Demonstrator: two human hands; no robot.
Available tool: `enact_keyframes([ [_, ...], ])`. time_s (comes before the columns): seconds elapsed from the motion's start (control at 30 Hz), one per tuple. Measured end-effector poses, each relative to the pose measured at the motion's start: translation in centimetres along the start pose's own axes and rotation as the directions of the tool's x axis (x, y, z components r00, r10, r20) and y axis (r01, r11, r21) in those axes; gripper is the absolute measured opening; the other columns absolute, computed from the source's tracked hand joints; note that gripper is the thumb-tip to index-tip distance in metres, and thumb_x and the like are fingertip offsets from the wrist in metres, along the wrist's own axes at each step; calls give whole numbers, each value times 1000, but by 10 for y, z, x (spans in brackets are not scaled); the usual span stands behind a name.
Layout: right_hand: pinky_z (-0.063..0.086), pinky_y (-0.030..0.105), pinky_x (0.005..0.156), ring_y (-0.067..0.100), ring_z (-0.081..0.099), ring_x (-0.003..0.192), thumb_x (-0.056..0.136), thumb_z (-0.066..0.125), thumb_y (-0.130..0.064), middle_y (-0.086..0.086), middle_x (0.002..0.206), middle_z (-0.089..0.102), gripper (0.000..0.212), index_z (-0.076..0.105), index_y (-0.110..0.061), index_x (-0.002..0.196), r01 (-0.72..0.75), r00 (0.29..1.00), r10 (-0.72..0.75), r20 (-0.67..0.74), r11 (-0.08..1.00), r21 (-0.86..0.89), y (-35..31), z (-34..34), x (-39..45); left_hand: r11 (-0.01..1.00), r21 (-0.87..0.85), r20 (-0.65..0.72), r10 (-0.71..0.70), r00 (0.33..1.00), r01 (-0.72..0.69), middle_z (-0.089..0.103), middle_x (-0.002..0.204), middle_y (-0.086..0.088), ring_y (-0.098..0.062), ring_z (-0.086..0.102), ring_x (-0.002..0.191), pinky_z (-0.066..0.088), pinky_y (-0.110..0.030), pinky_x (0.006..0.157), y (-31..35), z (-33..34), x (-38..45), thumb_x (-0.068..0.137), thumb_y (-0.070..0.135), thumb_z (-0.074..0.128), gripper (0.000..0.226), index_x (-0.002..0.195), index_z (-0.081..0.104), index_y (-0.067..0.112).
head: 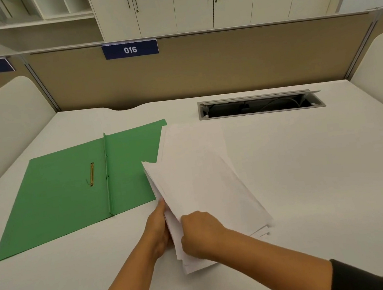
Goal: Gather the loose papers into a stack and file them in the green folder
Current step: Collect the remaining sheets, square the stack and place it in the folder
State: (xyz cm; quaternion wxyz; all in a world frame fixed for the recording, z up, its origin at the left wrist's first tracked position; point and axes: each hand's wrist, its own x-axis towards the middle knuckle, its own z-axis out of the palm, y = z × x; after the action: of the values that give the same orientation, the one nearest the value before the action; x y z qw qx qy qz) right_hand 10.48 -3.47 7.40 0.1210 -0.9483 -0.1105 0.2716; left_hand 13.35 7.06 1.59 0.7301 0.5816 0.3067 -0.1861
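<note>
Paper stack [202, 186]: lying at frame centre on the white desk [319, 166], long axis running upper left to lower right, its far edge overlapping the green folder [72, 194]. Left hand [158, 229] and right hand [201, 233] are gripping its near corner. Folder is lying open at left, brass fastener [91, 174] showing. Cable slot [261, 104] is sitting upper right.

Folder [72, 196] plain green, gold clasp [91, 174] on it. Papers [204, 186] plain white. Bench [320, 177] off-white. My right sleeve [358, 278] black. Partition [201, 72] tan. Label [130, 49] navy, white "016". Cabinets [193, 4] cream.
</note>
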Motion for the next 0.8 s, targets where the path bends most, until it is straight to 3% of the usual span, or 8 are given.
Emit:
enact_keyframes([
  [0.1,43,34,94,30,54,116,94,47,-26,15,127,57,37,52,-5,123,28,999,-29,14,999,40,1,1,-3,998,-36,55,-46,997,48,72,91,-9,-29,65,91,51,-36,73,3,0,0,86,56,44,46,97,66,17],
  [0.23,36,34,103,27,46,129,89,49,-49,11,140,50,60,46,-10,135,73,995,-81,50,985,157,10,-7,-7,978,193,-66,91,994,-77,68,86,-12,-32,63,83,52,-35,70,0,2,-1,84,7,58,30,113,60,-1],
  [0.3,29,31,110,22,37,137,85,53,-53,6,149,41,69,39,-14,141,49,998,-34,-56,949,312,30,-17,1,968,211,-59,155,986,-139,67,91,-11,-31,63,86,53,-34,68,-3,0,-2,84,1,57,32,116,57,2],
  [0.37,23,29,114,19,30,141,84,58,-50,4,153,33,75,32,-15,145,39,955,98,-281,895,445,61,-30,12,953,194,-26,242,970,-232,66,93,-6,-25,63,85,50,-31,65,-2,0,-7,85,3,56,28,112,57,11],
  [0.47,25,38,114,24,26,143,75,70,-47,7,156,24,96,17,-15,149,28,832,363,-420,728,685,114,-47,21,906,194,29,377,926,-376,64,89,5,-16,62,84,49,-27,67,0,-1,-15,88,9,56,19,105,56,17],
  [0.57,50,37,93,25,57,119,47,81,-61,7,138,53,110,40,-16,139,146,900,320,-297,420,896,147,-57,21,872,138,73,464,883,-470,68,91,0,-16,66,85,53,-22,66,7,3,-18,86,11,60,16,102,61,13],
  [0.67,57,32,74,23,69,96,23,86,-62,6,109,72,96,66,-18,106,286,913,224,-339,239,928,155,-63,20,839,104,130,521,843,-534,71,86,-1,-12,69,76,54,-15,59,21,12,-20,84,9,61,9,91,66,14],
  [0.8,57,41,76,30,67,96,40,86,-33,7,103,72,71,66,-16,106,485,829,240,-505,142,863,149,-75,15,759,123,259,598,759,-640,68,87,-4,-21,63,83,56,-18,68,51,19,-21,84,8,62,12,90,66,17],
])
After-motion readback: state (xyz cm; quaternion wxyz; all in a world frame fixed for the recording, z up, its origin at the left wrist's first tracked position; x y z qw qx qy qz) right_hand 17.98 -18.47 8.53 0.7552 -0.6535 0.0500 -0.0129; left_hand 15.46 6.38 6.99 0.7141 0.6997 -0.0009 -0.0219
